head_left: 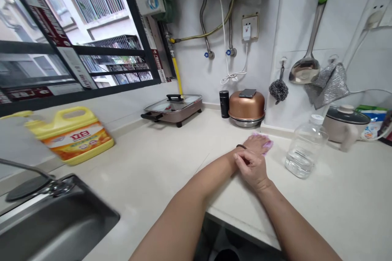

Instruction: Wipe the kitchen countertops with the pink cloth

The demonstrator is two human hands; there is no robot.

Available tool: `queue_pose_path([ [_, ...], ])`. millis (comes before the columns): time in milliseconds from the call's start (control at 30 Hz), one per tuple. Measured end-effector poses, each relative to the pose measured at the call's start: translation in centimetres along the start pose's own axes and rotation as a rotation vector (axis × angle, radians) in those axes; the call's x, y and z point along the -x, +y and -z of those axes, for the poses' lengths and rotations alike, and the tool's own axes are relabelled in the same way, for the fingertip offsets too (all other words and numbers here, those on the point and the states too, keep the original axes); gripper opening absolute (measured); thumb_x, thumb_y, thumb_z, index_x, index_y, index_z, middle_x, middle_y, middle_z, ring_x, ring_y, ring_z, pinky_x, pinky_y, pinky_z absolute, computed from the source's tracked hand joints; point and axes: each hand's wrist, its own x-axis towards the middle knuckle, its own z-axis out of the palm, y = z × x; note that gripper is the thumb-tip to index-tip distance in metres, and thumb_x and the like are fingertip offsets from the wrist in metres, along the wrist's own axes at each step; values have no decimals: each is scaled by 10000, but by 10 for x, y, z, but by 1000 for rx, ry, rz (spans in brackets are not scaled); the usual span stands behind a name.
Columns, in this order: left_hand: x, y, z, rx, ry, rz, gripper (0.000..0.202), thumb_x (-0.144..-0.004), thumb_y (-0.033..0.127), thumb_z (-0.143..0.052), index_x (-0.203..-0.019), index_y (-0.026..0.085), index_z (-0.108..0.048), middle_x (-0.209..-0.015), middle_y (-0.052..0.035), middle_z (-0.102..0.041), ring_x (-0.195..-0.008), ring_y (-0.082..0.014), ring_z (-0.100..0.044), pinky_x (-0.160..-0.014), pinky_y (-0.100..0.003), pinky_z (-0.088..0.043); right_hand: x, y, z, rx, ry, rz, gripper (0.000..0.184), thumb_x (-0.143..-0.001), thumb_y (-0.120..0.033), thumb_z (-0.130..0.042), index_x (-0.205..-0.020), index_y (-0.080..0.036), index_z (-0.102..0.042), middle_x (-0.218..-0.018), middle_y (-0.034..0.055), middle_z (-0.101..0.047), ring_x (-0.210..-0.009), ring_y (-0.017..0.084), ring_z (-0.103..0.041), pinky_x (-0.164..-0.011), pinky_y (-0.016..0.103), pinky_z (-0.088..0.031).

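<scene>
My left hand (258, 142) reaches out across the pale countertop (171, 163) and presses down on a small pink cloth (267, 145), with the fingers curled over it. A dark band circles that wrist. My right hand (251, 168) lies across my left wrist with its fingers stretched flat and holds nothing. Both forearms come in from the bottom of the view and cross near the counter's inner corner.
A clear plastic bottle (304, 149) stands just right of my hands. Behind are a copper pot with a phone on it (246, 106), a dark flask (224, 104), an electric grill pan (174, 108) and a rice cooker (345, 124). A yellow detergent jug (72, 134) and the sink (55, 220) are at left.
</scene>
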Motion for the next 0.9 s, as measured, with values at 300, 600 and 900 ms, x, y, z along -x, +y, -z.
queue_pose_path([
  [300,-36,-34,0,47,-52,351,579,-1070,499,-342,-1542,171,-413,-1677,-152,-366,-1553,-299,-310,-1260,-531,-229,0,-16,-7,-67,-83,-31,247,-989,-288,-588,-802,-223,-736,-716,4,-723,-612,134,-644,-592,248,-472],
  [600,-28,-43,5,55,-82,247,604,-1052,507,-365,-1560,182,-366,-1686,-148,-351,-1559,-291,-300,-1264,-532,-205,1,-11,-5,-41,-103,-76,260,-984,-298,-580,-786,-220,-730,-682,0,-696,-584,126,-608,-571,247,-439],
  [900,63,-118,27,-7,-70,613,655,-1055,517,-311,-1617,180,-326,-1714,-137,-297,-1572,-309,-274,-1272,-510,-170,5,-8,-6,-45,-128,-108,240,-963,-278,-596,-762,-230,-719,-719,-2,-719,-615,133,-635,-598,246,-459],
])
